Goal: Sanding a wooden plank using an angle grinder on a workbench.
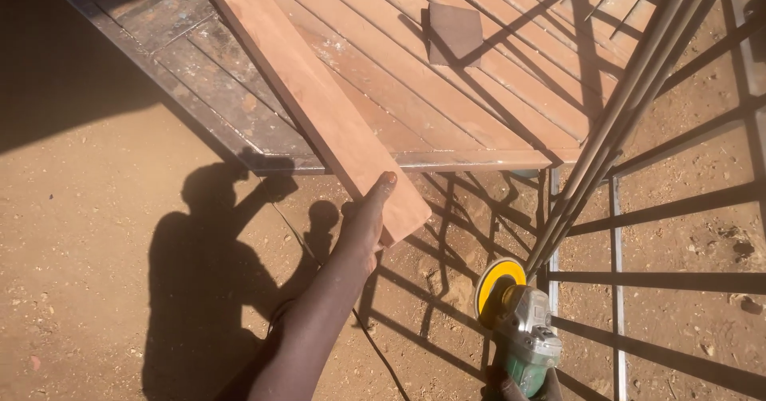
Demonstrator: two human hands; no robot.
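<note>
Fingers of the left hand (pixel 369 217) clench the plank's (pixel 319 102) near end, steadying it across the slatted worktop's (pixel 479 90) near edge; the right hand (pixel 523 387) grasps a grinder (pixel 519 329) below, disc clear.

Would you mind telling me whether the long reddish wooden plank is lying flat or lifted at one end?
Lifted: the left hand grips the near end of the reddish wooden plank, which overhangs the slatted wooden panel.

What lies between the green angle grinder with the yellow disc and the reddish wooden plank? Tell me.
In the head view, only bare sandy ground striped with shadows separates the green angle grinder in the right hand from the reddish wooden plank gripped by the left hand.
</note>
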